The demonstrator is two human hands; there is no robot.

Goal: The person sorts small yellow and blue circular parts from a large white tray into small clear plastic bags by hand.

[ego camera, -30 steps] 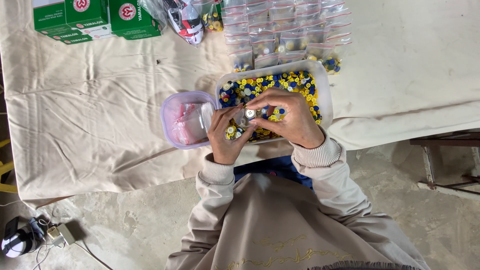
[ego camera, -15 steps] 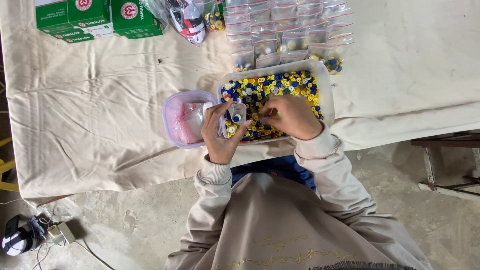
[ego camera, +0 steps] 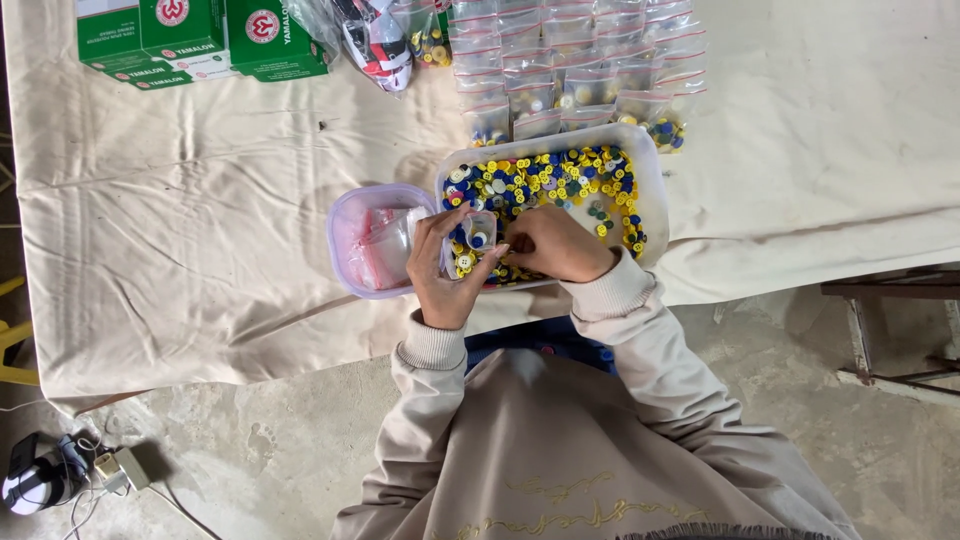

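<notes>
My left hand (ego camera: 446,272) holds a small clear plastic bag (ego camera: 478,240) with a few buttons inside, at the near left corner of a white tray (ego camera: 653,190). The tray is full of yellow, blue and white buttons (ego camera: 560,180). My right hand (ego camera: 557,244) rests inside the tray right beside the bag, fingers curled down into the buttons; what it pinches is hidden. A pale purple tub (ego camera: 345,270) with empty clear bags in it sits just left of my left hand.
Rows of filled small clear bags (ego camera: 575,75) lie behind the tray. Green boxes (ego camera: 200,40) and a clear bag of packets (ego camera: 370,40) sit at the far left. A cream cloth (ego camera: 180,230) covers the table. A wooden bench (ego camera: 900,300) stands right.
My right hand has dropped from above the bag into the tray's buttons, close beside the bag. My left hand keeps the bag in about the same place.
</notes>
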